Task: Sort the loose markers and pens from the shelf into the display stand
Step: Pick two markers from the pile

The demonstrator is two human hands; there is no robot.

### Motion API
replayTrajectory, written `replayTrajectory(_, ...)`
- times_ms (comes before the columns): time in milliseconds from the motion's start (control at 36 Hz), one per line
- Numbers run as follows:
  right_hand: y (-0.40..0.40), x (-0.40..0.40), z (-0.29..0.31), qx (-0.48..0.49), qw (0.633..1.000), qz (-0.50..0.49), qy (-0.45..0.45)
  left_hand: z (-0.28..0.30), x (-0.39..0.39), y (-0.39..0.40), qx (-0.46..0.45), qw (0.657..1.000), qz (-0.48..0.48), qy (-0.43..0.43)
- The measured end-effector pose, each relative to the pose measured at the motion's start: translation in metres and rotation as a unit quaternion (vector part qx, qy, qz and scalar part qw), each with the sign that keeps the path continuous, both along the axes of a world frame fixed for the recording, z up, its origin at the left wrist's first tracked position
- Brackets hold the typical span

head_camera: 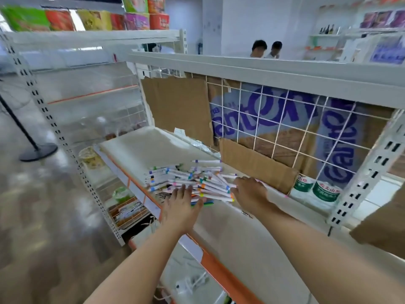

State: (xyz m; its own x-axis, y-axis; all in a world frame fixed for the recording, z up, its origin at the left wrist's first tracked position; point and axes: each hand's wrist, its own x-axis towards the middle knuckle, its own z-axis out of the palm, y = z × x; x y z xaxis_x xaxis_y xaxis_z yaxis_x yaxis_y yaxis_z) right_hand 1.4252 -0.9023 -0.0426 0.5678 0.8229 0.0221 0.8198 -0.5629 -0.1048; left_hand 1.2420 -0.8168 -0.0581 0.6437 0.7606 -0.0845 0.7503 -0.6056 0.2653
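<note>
Pile of markers [192, 179]: white barrels, coloured caps and bands, lying loose and crisscrossed on the white shelf [140, 145], toward its front orange edge. Display stand not identifiable in this view.

Left hand [180, 206]: palm down at the near side of the pile, fingers [183, 190] straight and together, tips resting on the nearest markers; thumb out to the right, over a green-capped one. Nothing gripped.

Right hand [248, 191]: at the pile's right end, back of hand up, fingers curled down against the marker ends. Whether any marker is actually pinched — cannot tell; fingertips hidden.

Behind the pile: torn cardboard sheet [177, 110] against a white wire grid [285, 119]; purple-lettered packaging shows through the grid. Two green-and-white sacks [315, 189] stand right of the hands.

Lower shelves, left: a wire basket [127, 212] holding flat printed packets, contents blurred. Top shelf: bright snack packs [87, 18]. Two people in the far background.
</note>
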Motion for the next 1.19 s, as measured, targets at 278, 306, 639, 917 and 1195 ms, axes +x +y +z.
replayTrajectory(278,0.049,0.005,-0.017,-0.007,1.000,-0.028,0.001,-0.011,0.023,0.058,0.032,0.995,-0.042,-0.088)
replayTrajectory(306,0.053,0.005,-0.018,-0.011,0.999,-0.032,0.004,-0.011,0.025,0.061,0.034,0.994,-0.046,-0.089)
replayTrajectory(639,0.074,0.008,-0.021,-0.052,0.997,-0.046,0.023,-0.013,0.041,0.067,0.044,0.988,-0.050,-0.138)
replayTrajectory(917,0.072,0.011,-0.015,-0.054,0.998,-0.019,0.012,-0.014,0.055,0.059,-0.013,0.980,-0.039,-0.195)
replayTrajectory(1195,0.054,0.005,0.006,0.072,0.996,0.008,0.049,-0.006,0.092,0.038,-0.223,0.917,0.064,-0.323)
